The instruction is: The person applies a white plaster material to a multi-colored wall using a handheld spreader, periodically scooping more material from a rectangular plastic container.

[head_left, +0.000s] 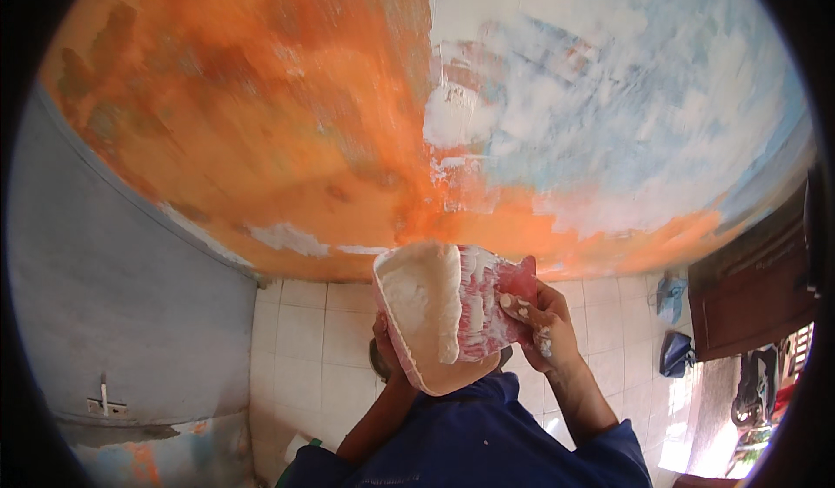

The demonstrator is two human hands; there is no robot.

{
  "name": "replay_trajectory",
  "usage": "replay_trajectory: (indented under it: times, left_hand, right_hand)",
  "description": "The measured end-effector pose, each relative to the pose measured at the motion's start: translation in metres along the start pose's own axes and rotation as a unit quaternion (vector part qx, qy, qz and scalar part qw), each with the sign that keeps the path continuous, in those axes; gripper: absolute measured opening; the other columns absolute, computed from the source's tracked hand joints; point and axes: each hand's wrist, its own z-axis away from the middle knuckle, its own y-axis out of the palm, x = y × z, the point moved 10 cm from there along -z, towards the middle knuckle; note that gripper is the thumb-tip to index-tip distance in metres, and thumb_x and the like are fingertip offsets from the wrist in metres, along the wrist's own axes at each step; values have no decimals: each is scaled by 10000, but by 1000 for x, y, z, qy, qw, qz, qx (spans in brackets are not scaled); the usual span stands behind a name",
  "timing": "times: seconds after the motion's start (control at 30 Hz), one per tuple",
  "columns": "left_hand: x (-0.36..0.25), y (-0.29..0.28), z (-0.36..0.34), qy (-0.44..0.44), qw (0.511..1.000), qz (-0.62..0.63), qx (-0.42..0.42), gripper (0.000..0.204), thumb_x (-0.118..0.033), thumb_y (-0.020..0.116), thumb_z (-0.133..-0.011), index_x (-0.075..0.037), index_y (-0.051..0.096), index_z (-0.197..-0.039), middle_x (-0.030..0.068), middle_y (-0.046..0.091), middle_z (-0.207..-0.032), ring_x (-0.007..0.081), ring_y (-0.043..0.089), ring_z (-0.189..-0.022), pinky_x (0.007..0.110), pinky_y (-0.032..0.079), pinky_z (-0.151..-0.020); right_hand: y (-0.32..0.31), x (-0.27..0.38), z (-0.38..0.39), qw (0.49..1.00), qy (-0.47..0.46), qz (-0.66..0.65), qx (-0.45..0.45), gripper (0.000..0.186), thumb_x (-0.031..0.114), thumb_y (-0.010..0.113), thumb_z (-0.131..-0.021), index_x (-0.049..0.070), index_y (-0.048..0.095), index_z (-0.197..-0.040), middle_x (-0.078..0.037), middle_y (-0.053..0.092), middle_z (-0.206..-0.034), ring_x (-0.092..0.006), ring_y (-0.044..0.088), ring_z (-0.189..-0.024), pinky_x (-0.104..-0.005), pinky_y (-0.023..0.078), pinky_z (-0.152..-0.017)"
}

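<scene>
My left hand (384, 335) grips a pinkish plastic tub (396, 353) from its left side, most of its fingers hidden behind the tub's wall. Inside lies whitish putty (407, 292), smeared up the walls. My right hand (541, 324), spotted with white putty, is closed on the handle end of a wide red putty spreader (490, 292), thumb on top. The spreader lies over the tub's right part. A thick roll of putty sits along its left edge, and white streaks cover its blade.
Ahead stands a wall, orange (261, 123) on the left and coated in white putty (626, 105) on the right. A grey wall (130, 253) is at left. Pale floor tiles (296, 349) lie below. A dark wooden piece (739, 288) and a dark blue object (675, 353) are at right.
</scene>
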Motion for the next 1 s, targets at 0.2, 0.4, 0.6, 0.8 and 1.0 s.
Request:
replay_trajectory:
  times: [0.2, 0.4, 0.6, 0.8, 1.0]
  left_hand:
    - [7, -7, -9, -27, 987, 160, -11, 568, -468, 408, -924, -57, 431, -1314, 144, 538, -1223, 292, 553, -1091, 447, 462, -941]
    - [14, -43, -12, -46, 993, 99, -48, 642, -431, 479, -878, -55, 352, -1381, 161, 493, -1311, 320, 528, -1158, 461, 449, -981]
    - [20, -5, -14, -86, 990, 108, -20, 588, -459, 463, -890, -46, 436, -1308, 151, 564, -1192, 285, 582, -1052, 437, 489, -915]
    - [17, 9, -7, -57, 992, 110, 31, 588, -437, 492, -860, -27, 452, -1279, 163, 584, -1139, 296, 598, -1005, 432, 503, -878]
    - [20, -17, -1, -54, 998, 40, -2, 605, -443, 517, -841, -18, 458, -1267, 159, 583, -1122, 290, 590, -998, 433, 495, -881]
  right_hand:
    - [-13, -7, 0, 999, 28, -16, -15, 212, 25, 650, -831, -40, 611, -1029, -97, 667, -963, -141, 637, -837, -263, 511, -721]
    - [-14, -2, -2, 997, -25, 76, -23, 163, 37, 647, -844, -29, 633, -993, -68, 662, -876, -92, 601, -711, -212, 476, -594]
    - [13, 27, 7, 955, -147, 259, 17, 135, 54, 628, -863, -36, 641, -963, -12, 637, -769, -33, 525, -659, -186, 417, -576]
    - [24, 12, 6, 881, -143, 449, 46, 144, 72, 643, -814, -40, 649, -905, 4, 556, -600, -27, 406, -560, -221, 352, -485]
    - [35, 11, 5, 875, -144, 457, 66, 140, 42, 619, -780, -38, 640, -892, -114, 553, -568, -123, 491, -507, -297, 413, -494]
